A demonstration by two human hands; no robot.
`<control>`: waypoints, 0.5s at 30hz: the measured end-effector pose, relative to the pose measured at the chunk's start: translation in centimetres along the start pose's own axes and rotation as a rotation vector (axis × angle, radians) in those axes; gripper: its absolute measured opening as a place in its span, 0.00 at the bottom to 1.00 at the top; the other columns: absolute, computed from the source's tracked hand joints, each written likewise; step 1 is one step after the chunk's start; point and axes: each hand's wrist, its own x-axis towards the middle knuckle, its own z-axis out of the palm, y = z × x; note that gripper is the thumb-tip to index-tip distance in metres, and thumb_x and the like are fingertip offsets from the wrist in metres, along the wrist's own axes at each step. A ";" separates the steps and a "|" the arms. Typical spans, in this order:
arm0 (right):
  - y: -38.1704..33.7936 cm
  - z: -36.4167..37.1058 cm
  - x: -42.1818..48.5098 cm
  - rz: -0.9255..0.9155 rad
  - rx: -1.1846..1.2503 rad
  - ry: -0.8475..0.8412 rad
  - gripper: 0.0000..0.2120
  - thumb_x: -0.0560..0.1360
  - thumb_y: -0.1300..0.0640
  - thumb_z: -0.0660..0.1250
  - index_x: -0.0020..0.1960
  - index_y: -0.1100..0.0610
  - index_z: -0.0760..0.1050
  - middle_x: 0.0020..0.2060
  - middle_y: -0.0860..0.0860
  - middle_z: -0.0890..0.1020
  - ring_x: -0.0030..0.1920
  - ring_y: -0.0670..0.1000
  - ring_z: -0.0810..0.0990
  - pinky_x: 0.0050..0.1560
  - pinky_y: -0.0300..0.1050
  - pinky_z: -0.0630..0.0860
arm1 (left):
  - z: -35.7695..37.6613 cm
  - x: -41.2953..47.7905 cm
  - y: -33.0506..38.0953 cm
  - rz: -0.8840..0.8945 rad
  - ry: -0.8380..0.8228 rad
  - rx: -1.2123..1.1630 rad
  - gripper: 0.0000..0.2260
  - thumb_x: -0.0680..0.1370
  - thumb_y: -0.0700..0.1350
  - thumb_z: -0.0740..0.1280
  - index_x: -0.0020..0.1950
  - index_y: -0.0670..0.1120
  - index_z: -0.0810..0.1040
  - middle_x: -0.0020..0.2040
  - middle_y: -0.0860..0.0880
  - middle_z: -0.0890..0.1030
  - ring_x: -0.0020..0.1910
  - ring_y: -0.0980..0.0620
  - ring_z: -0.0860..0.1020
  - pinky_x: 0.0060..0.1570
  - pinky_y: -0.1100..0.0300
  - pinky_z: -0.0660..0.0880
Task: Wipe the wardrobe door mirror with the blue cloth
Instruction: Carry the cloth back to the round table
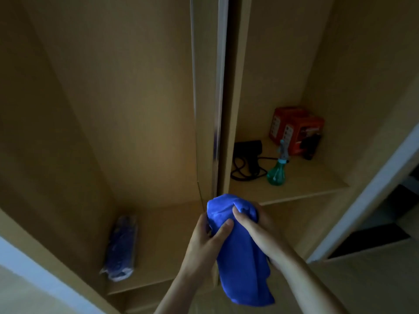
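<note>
The blue cloth [240, 252] hangs bunched between both hands in the lower middle of the head view, in front of an open wooden wardrobe. My left hand [204, 239] grips its left side with the thumb pressed on the fabric. My right hand [251, 223] pinches the upper part from the right. A thin, shiny door edge [218, 98] stands vertically just above the cloth, seen edge-on. No mirror face shows from this angle.
A green spray bottle [277, 168], a black corded device [248, 158] and a red box [295, 130] sit on the right shelf [317, 180]. A blue wrapped packet [121, 248] lies on the lower left shelf. A white door edge [371, 193] runs along the right.
</note>
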 end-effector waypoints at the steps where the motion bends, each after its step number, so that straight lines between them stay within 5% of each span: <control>1: 0.7 -0.1 -0.5 0.028 -0.018 0.014 0.31 0.64 0.27 0.68 0.56 0.49 0.81 0.49 0.47 0.87 0.54 0.47 0.84 0.64 0.57 0.77 | 0.2 -0.3 -0.6 -0.024 -0.010 0.009 0.17 0.75 0.57 0.76 0.58 0.49 0.80 0.50 0.50 0.86 0.51 0.52 0.85 0.46 0.60 0.80; 6: 4.2 -1.2 -3.1 0.142 0.020 0.103 0.33 0.65 0.25 0.63 0.60 0.45 0.81 0.54 0.44 0.86 0.58 0.45 0.83 0.67 0.53 0.75 | 1.8 -1.2 -3.5 -0.144 -0.089 0.049 0.13 0.77 0.56 0.74 0.57 0.52 0.81 0.49 0.53 0.86 0.50 0.54 0.85 0.46 0.60 0.81; 15: 8.1 -6.3 -7.7 0.328 0.189 0.327 0.30 0.67 0.27 0.65 0.61 0.44 0.78 0.55 0.44 0.85 0.57 0.47 0.83 0.64 0.54 0.77 | 8.3 -1.7 -6.4 -0.309 -0.270 0.124 0.21 0.71 0.61 0.74 0.55 0.48 0.79 0.51 0.49 0.86 0.51 0.50 0.85 0.52 0.48 0.84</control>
